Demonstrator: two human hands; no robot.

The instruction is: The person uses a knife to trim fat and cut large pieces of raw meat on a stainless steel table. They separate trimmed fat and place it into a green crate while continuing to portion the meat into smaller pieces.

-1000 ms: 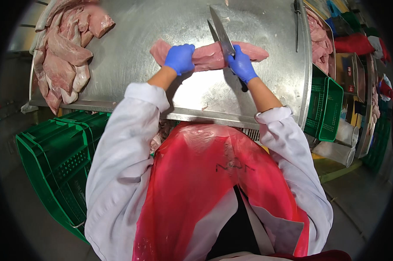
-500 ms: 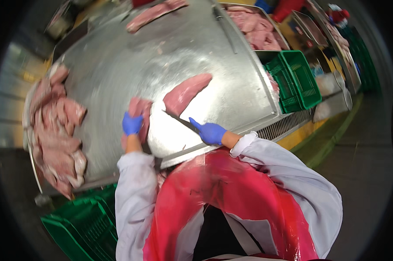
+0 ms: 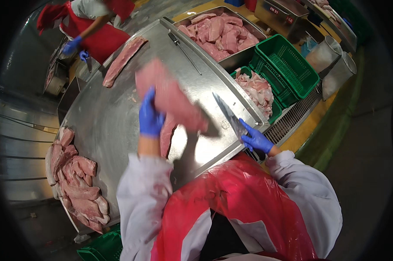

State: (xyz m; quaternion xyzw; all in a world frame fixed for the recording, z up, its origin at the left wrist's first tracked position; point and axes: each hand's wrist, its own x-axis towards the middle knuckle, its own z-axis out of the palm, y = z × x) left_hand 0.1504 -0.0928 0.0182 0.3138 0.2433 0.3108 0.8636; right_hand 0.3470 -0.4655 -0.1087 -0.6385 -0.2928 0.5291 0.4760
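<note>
So the left hand (image 3: 150,116), in a blue glove, is clenched on one end of a long pink slab of raw meat (image 3: 172,96) and has it lifted clear of the steel table (image 3: 105,117). The slab is blurred, but it clearly hangs up in the air over the middle of the table, sloping from upper left down toward the knife. The right hand (image 3: 256,140), also gloved blue, is wrapped tight around the handle of a big knife (image 3: 229,116), blade pointing up and away, down at the near right edge of the table.

My take on handling: that cut looks soft and floppy, probably wet and slick against a glove, and heavy enough to sag if held by a thin edge. I'd say grabbing it by the thick end with the whole fist, like the left hand does, is the way; a fingertip pinch would likely slip.

Another narrower strip of meat (image 3: 167,132) lies flat on the table just under the lifted one. A pile of cuts (image 3: 74,182) sits at the table's left rim, and one long piece (image 3: 123,60) lies at the far side. Green crates (image 3: 287,65) stand off to the right, one with trimmings. Another person in a red apron (image 3: 101,35) works at the far end.
</note>
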